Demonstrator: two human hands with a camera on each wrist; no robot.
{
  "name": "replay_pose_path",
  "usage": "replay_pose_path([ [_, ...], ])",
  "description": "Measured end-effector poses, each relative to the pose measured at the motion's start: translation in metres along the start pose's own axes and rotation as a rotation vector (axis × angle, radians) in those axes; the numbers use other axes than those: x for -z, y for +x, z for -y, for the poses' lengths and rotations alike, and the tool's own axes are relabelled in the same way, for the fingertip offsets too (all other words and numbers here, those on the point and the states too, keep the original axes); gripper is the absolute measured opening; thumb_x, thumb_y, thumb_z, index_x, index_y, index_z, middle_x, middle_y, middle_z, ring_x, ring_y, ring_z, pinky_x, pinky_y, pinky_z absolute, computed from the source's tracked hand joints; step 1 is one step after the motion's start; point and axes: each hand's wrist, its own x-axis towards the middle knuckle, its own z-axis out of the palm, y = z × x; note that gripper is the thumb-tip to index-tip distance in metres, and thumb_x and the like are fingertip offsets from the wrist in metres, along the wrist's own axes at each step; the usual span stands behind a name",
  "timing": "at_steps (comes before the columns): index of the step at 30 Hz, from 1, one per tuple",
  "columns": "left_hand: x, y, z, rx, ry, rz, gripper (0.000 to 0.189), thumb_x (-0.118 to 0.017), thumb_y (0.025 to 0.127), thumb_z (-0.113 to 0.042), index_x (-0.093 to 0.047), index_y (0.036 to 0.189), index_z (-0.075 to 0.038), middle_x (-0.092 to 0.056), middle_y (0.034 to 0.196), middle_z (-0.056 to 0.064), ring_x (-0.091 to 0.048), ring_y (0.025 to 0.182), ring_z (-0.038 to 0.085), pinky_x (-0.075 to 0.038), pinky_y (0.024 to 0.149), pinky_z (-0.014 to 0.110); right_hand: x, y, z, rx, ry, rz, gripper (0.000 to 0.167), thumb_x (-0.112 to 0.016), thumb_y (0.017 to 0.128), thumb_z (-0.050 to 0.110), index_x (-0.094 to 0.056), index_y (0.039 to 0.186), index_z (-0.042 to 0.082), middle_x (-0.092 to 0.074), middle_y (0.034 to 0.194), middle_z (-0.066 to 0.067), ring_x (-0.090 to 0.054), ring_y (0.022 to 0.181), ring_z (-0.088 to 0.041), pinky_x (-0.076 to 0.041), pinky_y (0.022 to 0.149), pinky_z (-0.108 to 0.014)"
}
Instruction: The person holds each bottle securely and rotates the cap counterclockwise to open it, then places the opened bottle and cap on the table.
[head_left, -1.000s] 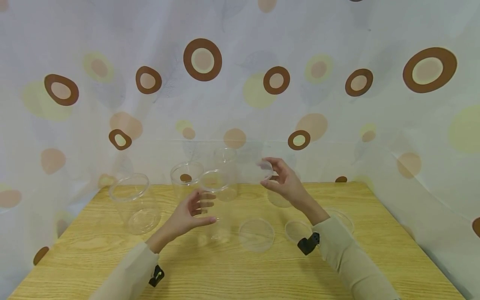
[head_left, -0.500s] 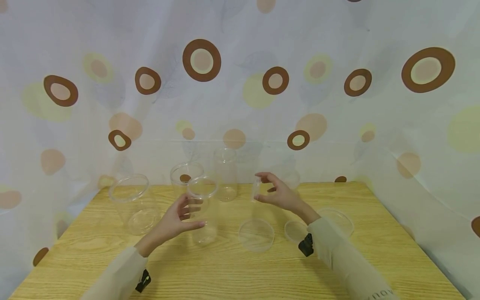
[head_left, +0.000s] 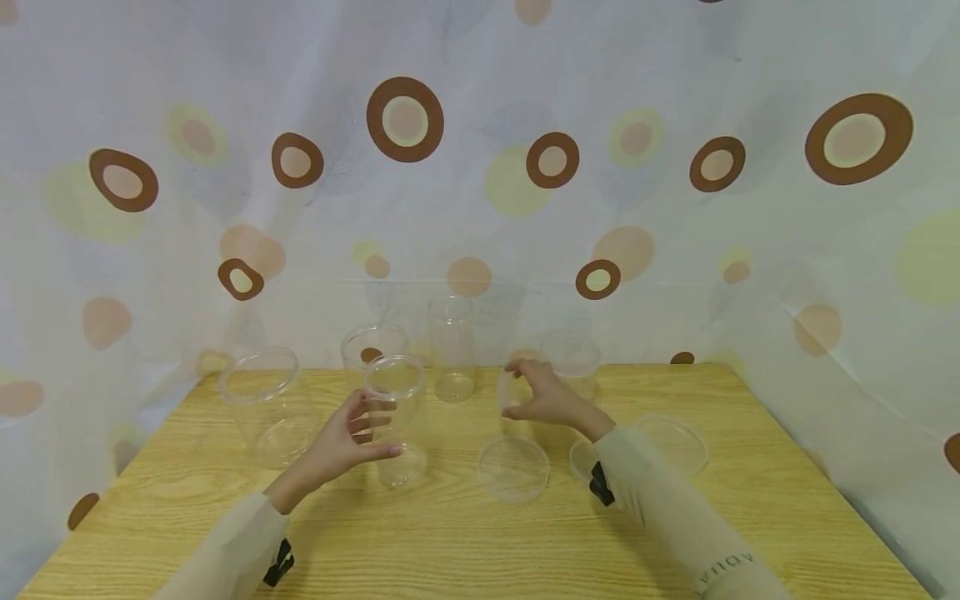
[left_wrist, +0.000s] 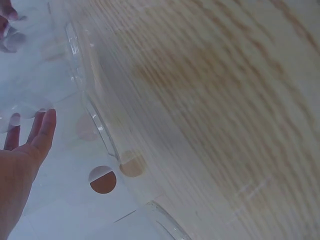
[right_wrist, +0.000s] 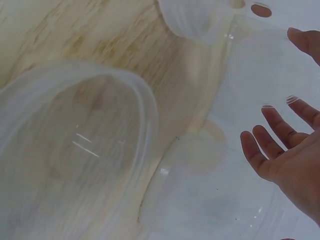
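Note:
My left hand [head_left: 337, 443] grips a tall clear plastic jar [head_left: 408, 412], fingers behind its wall and thumb in front. The jar is upright and uncapped, its base close over the wooden table [head_left: 465, 550]. Between thumb and fingertips my right hand [head_left: 551, 397] pinches a round clear lid [head_left: 507, 392] by its edge. That lid stands on edge, right of the jar and apart from it. In the right wrist view, transparent plastic shows at the fingertips of the right hand [right_wrist: 287, 145]. The left wrist view shows the fingers of the left hand [left_wrist: 25, 160] spread against clear plastic.
Wide open jars stand at the left [head_left: 255, 387] and behind the left hand. A slim clear jar [head_left: 453, 350] is at the back middle, another wide clear jar [head_left: 577, 367] behind the right hand. Flat clear lids lie in front [head_left: 513, 471], under the right wrist, and at the right [head_left: 675, 446].
The left hand has shifted left and slightly down with the tall jar. My right hand has come down and left with the lid, which has turned in the fingers.

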Motion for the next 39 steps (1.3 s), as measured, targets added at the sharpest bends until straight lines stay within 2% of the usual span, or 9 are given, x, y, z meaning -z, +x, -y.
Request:
replay_pose_path([
  [1, 0.0, 0.0, 0.0, 0.001, 0.002, -0.002, 0.066, -0.076, 0.074, -0.013, -0.037, 0.127, -0.019, -0.046, 0.132, 0.015, -0.044, 0.119, 0.047, -0.038, 0.094, 0.059, -0.001, 0.001, -0.001, 0.003, -0.013, 0.008, 0.067, -0.072, 0.078, 0.029, -0.04, 0.13, 0.001, -0.047, 0.126, -0.02, -0.043, 0.118, -0.036, -0.023, 0.104, -0.057],
  [6, 0.002, -0.001, 0.001, 0.0, 0.013, -0.01, 0.066, -0.076, 0.074, -0.014, -0.037, 0.128, -0.02, -0.046, 0.133, 0.016, -0.044, 0.118, 0.048, -0.039, 0.092, 0.06, -0.008, 0.006, -0.002, -0.022, -0.093, 0.049, 0.067, -0.071, 0.078, 0.03, -0.041, 0.132, 0.003, -0.048, 0.124, -0.02, -0.042, 0.115, -0.037, -0.034, 0.096, -0.053],
  [12, 0.005, -0.002, 0.003, -0.002, 0.028, -0.012, 0.066, -0.075, 0.075, -0.012, -0.037, 0.13, -0.016, -0.043, 0.132, 0.023, -0.045, 0.116, 0.049, -0.042, 0.089, 0.058, -0.013, 0.009, 0.001, -0.069, -0.14, 0.087, 0.068, -0.071, 0.078, 0.033, -0.042, 0.132, 0.006, -0.047, 0.123, -0.018, -0.042, 0.113, -0.034, -0.04, 0.09, -0.049],
  [21, 0.007, -0.004, 0.002, 0.033, 0.043, -0.036, 0.065, -0.076, 0.074, -0.015, -0.042, 0.129, -0.013, -0.046, 0.13, 0.015, -0.047, 0.116, 0.045, -0.045, 0.09, 0.054, -0.022, 0.018, -0.002, -0.124, -0.14, 0.149, 0.067, -0.07, 0.079, 0.035, -0.042, 0.132, 0.007, -0.045, 0.126, -0.015, -0.039, 0.116, -0.033, -0.04, 0.091, -0.049],
  [30, 0.008, -0.004, 0.001, 0.016, 0.055, -0.037, 0.064, -0.076, 0.074, -0.016, -0.042, 0.128, -0.009, -0.047, 0.13, 0.014, -0.045, 0.118, 0.045, -0.041, 0.092, 0.058, -0.03, 0.018, -0.004, -0.152, -0.215, 0.155, 0.072, -0.073, 0.075, 0.039, -0.043, 0.132, 0.009, -0.044, 0.131, -0.014, -0.037, 0.12, -0.035, -0.038, 0.095, -0.049],
  [35, 0.009, -0.004, 0.002, 0.006, 0.069, -0.044, 0.064, -0.075, 0.075, -0.016, -0.042, 0.129, -0.012, -0.047, 0.131, 0.013, -0.044, 0.12, 0.045, -0.041, 0.093, 0.056, -0.032, 0.018, -0.004, -0.158, -0.207, 0.159, 0.073, -0.073, 0.075, 0.04, -0.042, 0.133, 0.009, -0.042, 0.134, -0.015, -0.033, 0.124, -0.038, -0.032, 0.099, -0.053],
  [39, 0.009, -0.005, 0.001, 0.007, 0.084, -0.045, 0.065, -0.075, 0.075, -0.017, -0.041, 0.13, -0.014, -0.047, 0.132, 0.011, -0.044, 0.12, 0.044, -0.041, 0.093, 0.055, -0.032, 0.018, -0.004, -0.158, -0.206, 0.154, 0.072, -0.072, 0.076, 0.04, -0.042, 0.133, 0.009, -0.042, 0.133, -0.014, -0.034, 0.123, -0.038, -0.034, 0.098, -0.053],
])
